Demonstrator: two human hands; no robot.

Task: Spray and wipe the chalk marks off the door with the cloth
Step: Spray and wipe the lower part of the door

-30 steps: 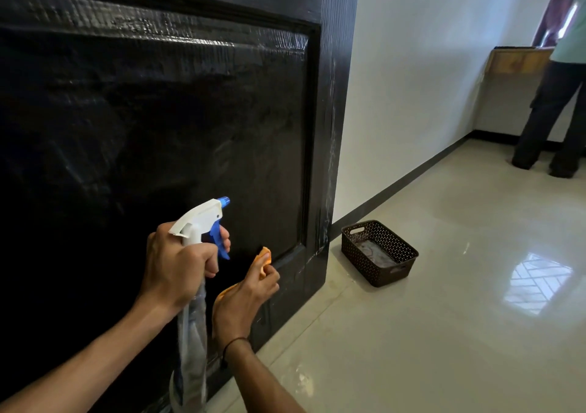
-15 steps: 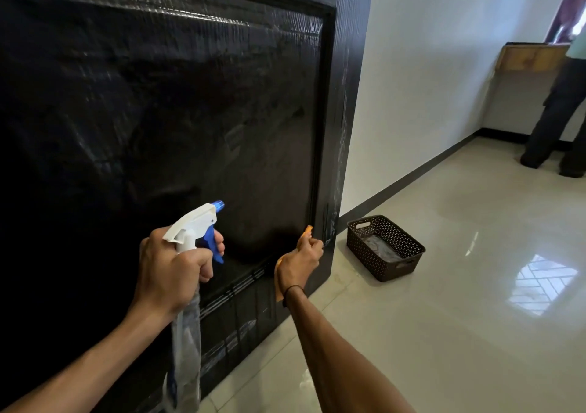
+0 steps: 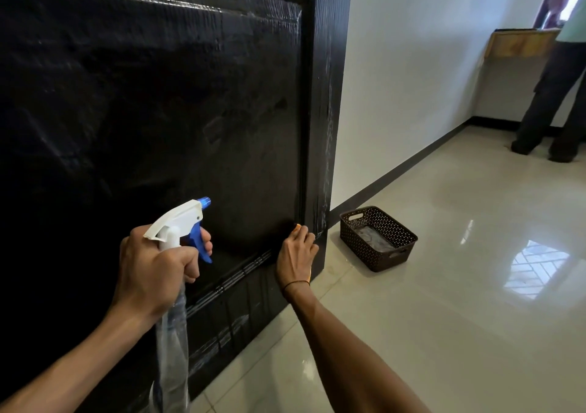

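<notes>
Orange cloth [image 3: 297,227] is bunched in the right hand [image 3: 296,254], mostly hidden; only a small corner is seen above the fingers. Cloth is pressed to the black door [image 3: 190,95] at the lower right corner of its recessed panel, against the inner frame edge. Faint whitish chalk smears [image 3: 326,165] are seen on the door's right stile, above the cloth. Spray bottle [image 3: 177,248] is gripped by the left hand [image 3: 152,273] left of the cloth, held upright, fingers wrapped on neck and blue trigger, blue nozzle aimed at the panel, clear body hanging below the fist. Dark perforated basket [image 3: 377,238] sits on the glossy tiled floor [image 3: 444,286] just right of the door's bottom corner, by the white wall [image 3: 412,79]. Another person's legs [image 3: 551,102] are seen far right of the door.
</notes>
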